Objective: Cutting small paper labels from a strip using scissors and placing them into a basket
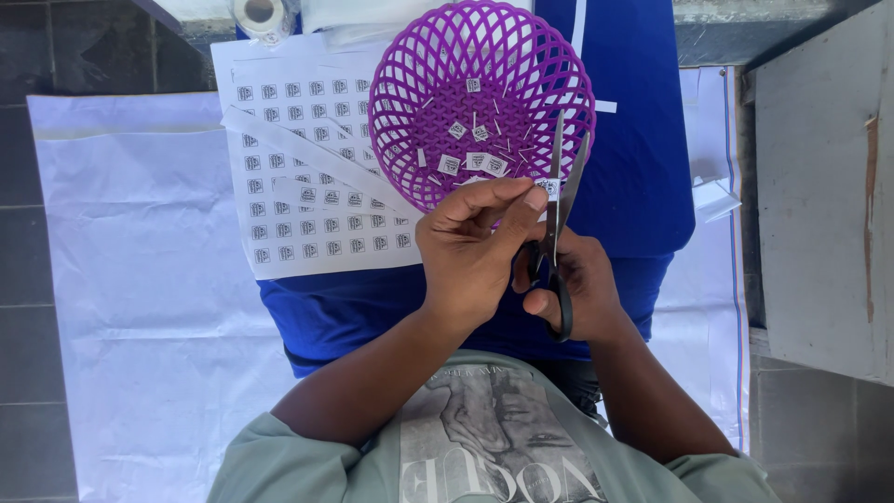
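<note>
White sheeting point(149, 279) covers the ground at the 9 o'clock side, dark tiles point(19, 279) at its outer edge. At 11 o'clock, a printed sheet point(298, 168) carrying rows of small square black-and-white marks lies partly on a blue cloth point(633, 168); a cut paper strip point(307, 154) rests diagonally across it. A tape roll point(261, 17) sits at 12 o'clock, just beyond the sheet's top edge. Purple lattice basket point(481, 102) stands at 12 o'clock on the blue cloth, overlapping the sheet's right edge, with small cut paper squares point(470, 160) and slivers scattered inside. Centre frame: left hand point(470, 256), fingers closed in a pinch, thumb and forefinger gripping a tiny paper tag point(549, 189) at the basket's near rim. Just to its right, right hand point(577, 284), fingers curled through the black handles of the scissors point(559, 224); blades point to 12 o'clock, slightly parted, beside the tag. At 2 o'clock a folded white paper scrap point(712, 197) lies on the sheeting. At 3 o'clock, a grey board point(819, 205).
</note>
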